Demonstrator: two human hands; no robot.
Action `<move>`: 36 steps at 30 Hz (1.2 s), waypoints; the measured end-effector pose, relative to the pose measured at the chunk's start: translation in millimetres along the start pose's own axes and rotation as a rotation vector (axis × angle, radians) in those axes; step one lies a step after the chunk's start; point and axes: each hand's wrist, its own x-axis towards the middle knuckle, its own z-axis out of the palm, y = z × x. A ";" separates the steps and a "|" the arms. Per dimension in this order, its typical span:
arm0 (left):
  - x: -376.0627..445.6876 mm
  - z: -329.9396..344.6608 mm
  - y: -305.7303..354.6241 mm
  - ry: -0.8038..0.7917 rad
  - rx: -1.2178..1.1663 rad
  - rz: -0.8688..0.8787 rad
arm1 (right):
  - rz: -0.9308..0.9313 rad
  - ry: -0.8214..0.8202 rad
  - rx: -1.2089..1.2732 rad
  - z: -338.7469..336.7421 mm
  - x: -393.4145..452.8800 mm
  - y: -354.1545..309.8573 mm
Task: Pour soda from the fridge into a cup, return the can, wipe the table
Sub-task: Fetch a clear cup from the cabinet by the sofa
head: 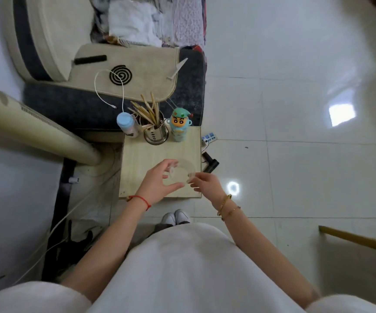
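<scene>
Cup [181, 171], clear plastic, over surface [151, 154]: likely light, flimsy, slippery; hold gently round the wall. Left hand [157, 184] curves its fingers [170, 164] round it; right hand [205, 184] fingers [195, 177] pinch the rim.

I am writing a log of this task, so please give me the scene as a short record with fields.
cup: clear, looks empty, above the table
left hand: curled round the cup
right hand: pinches the cup rim
back of table: bottle, chopstick holder, cartoon figure
soda can: not in view
</scene>
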 end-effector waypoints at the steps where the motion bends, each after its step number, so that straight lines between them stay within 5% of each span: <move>1: -4.5 -0.3 6.6 -0.025 0.008 0.021 | -0.003 0.012 0.015 -3.7 -9.2 1.1; 19: -65.4 68.7 111.2 -0.578 0.183 0.407 | 0.000 0.545 0.584 -27.9 -191.2 95.0; 36: -251.4 305.4 212.9 -1.083 0.319 0.749 | 0.030 1.049 0.943 -88.0 -410.6 305.4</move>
